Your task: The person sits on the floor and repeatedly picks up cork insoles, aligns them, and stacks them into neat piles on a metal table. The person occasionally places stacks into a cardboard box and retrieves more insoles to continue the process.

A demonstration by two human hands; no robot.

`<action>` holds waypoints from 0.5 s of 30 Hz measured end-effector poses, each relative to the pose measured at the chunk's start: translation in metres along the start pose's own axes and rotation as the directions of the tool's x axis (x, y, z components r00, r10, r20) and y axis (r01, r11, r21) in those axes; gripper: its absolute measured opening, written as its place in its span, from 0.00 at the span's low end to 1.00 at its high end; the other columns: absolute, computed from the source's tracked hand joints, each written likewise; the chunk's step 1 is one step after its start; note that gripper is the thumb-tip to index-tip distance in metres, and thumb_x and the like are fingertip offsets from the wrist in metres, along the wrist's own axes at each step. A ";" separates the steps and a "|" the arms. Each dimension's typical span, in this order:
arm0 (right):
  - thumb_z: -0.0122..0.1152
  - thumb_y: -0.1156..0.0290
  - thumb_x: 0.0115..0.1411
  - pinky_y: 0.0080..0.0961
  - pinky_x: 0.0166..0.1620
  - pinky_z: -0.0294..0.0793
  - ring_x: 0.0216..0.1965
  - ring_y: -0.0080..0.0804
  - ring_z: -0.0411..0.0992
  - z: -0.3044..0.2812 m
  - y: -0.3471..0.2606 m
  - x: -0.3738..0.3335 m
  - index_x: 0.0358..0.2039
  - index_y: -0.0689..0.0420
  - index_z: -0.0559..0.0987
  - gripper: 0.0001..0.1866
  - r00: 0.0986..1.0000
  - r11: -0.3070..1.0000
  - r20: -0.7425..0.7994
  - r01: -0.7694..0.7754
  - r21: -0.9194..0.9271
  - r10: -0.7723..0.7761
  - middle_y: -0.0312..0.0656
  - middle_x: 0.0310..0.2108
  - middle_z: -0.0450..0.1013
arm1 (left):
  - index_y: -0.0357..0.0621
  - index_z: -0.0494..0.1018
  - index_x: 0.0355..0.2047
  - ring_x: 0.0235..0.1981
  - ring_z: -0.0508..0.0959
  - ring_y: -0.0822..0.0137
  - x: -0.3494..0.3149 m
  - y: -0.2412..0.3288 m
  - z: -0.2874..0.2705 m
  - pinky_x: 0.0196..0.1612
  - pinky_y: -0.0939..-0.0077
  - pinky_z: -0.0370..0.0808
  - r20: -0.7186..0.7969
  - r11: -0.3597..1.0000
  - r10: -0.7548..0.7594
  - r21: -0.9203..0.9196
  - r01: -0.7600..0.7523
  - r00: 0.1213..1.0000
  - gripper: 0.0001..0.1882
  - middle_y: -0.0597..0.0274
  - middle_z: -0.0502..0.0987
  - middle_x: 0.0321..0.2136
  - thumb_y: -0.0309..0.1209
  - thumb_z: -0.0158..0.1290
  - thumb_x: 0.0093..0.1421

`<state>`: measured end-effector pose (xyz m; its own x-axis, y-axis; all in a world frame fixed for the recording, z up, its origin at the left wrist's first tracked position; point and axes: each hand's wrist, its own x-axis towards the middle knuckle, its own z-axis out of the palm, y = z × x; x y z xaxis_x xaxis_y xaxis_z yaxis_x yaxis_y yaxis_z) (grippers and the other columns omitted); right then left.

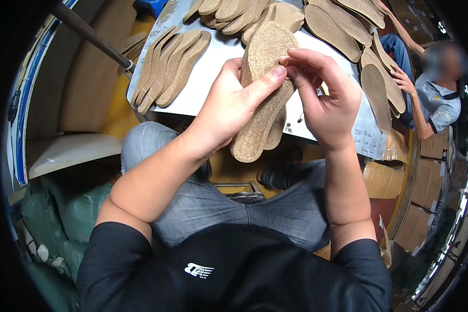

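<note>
A speckled brown cork insole (268,49) is held up over the near table edge, its wide end away from me. My left hand (239,96) grips it round the middle from the left, thumb across its top face. My right hand (322,88) is at its right edge, with thumb and forefinger pinched there beside my left thumb tip. Whatever may lie between those fingertips is too small to make out. Part of a second insole (275,132) shows under the first; whether my left hand holds it too is hidden.
Several insoles stand in a row (171,67) at the table's left. More piles lie along the far side (229,13) and right (333,28) of the white table (218,67). A co-worker (437,104) reaches in from the right. Cardboard boxes (382,179) stand below.
</note>
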<state>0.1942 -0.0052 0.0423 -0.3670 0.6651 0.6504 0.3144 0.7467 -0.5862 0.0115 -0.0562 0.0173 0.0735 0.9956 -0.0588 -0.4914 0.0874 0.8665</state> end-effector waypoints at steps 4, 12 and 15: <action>0.74 0.85 0.65 0.20 0.39 0.83 0.36 0.23 0.84 0.005 -0.003 -0.010 0.48 0.63 0.89 0.12 0.996 0.999 -0.088 -0.032 0.012 0.033 0.42 0.40 0.88 | 0.29 0.75 0.58 0.39 0.88 0.68 -0.004 -0.001 0.003 0.43 0.69 0.87 -0.011 1.000 -0.001 -0.004 0.001 1.000 0.29 0.53 0.86 0.44 0.44 0.69 0.73; 0.71 0.83 0.71 0.19 0.50 0.84 0.44 0.23 0.85 0.020 -0.012 -0.012 0.48 0.66 0.84 0.08 0.908 0.793 -0.061 -0.328 0.514 0.415 0.43 0.43 0.87 | 0.29 0.78 0.55 0.38 0.87 0.69 0.001 -0.005 -0.002 0.43 0.71 0.87 -0.007 0.987 0.097 0.128 -0.096 0.995 0.26 0.54 0.87 0.42 0.42 0.70 0.71; 0.71 0.84 0.70 0.20 0.47 0.85 0.43 0.22 0.85 0.020 -0.005 -0.010 0.47 0.65 0.85 0.07 0.908 0.783 -0.062 -0.322 0.532 0.415 0.42 0.42 0.88 | 0.29 0.79 0.54 0.38 0.87 0.69 0.000 -0.003 -0.001 0.44 0.71 0.87 0.014 0.992 0.068 0.107 -0.069 0.998 0.25 0.54 0.87 0.42 0.41 0.70 0.71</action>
<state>0.1787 -0.0159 0.0296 -0.1488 0.9142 0.3769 -0.1009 0.3651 -0.9255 0.0116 -0.0560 0.0143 0.0518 0.9986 0.0074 -0.3994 0.0140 0.9167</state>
